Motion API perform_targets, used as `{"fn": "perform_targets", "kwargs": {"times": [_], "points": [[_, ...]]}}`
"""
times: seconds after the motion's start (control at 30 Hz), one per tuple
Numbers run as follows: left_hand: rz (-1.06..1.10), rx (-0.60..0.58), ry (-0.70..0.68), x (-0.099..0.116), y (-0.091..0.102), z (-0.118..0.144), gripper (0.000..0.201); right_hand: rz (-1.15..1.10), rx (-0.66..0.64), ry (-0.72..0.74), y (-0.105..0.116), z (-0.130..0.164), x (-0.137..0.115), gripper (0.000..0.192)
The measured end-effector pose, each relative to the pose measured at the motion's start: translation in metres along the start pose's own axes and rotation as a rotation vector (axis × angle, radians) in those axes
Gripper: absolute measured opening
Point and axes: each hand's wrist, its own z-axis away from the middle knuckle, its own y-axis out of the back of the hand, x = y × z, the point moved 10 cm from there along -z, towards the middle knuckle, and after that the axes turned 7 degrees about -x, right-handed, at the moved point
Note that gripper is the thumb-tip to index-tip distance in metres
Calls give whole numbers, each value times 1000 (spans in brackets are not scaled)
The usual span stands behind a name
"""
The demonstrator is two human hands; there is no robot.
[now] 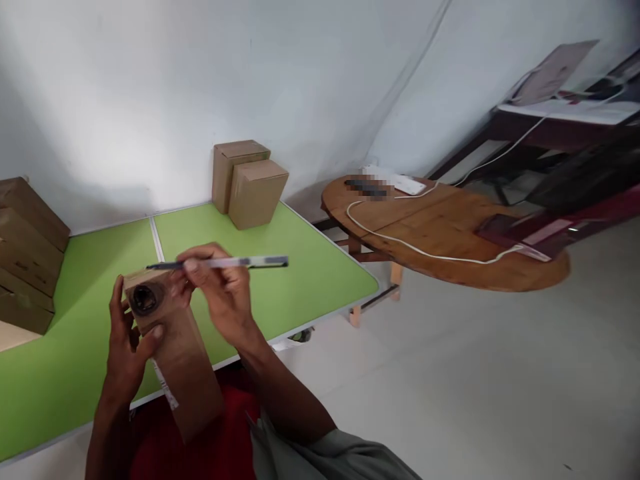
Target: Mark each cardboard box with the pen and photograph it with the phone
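A long brown cardboard box (185, 360) is tilted over the front edge of the green table, its lower end close to my body. My left hand (125, 357) grips its upper end, with the thumb on the near face and the fingers around the left side. Near that end is a dark round patch (145, 299); I cannot tell whether it is a hole or a mark. My right hand (225, 293) holds a pen (269, 261) almost level. The pen's dark tip points left, at the box's top edge; whether it touches is unclear.
Two upright cardboard boxes (257, 193) stand at the back of the green table (300, 273), by the wall. More cardboard boxes (30, 247) are stacked at the left. To the right, a wooden oval table (425, 227) carries a white cable (400, 245) and a dark red object (525, 233).
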Motion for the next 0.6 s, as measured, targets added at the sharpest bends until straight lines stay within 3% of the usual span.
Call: {"fn": "perform_targets", "kwargs": {"times": [0.07, 0.13, 0.2, 0.27, 0.33, 0.43, 0.6], "points": [[-9, 35, 7, -1, 12, 1, 114, 103, 122, 24, 30, -6, 3, 49], [18, 78, 2, -3, 27, 0, 105, 425, 129, -106, 50, -13, 25, 48], [65, 140, -31, -5, 43, -4, 100, 872, -54, -381, 53, -15, 67, 43], [105, 196, -75, -5, 55, -7, 98, 1172, -266, -619, 49, -5, 111, 35], [134, 232, -99, -6, 61, -9, 97, 1256, -360, -726, 41, 5, 141, 28], [166, 247, -91, -9, 59, -10, 101, 1288, -396, -788, 29, 16, 166, 27], [195, 212, -71, -13, 46, -10, 113, 1338, -394, -820, 31, 22, 173, 30]]}}
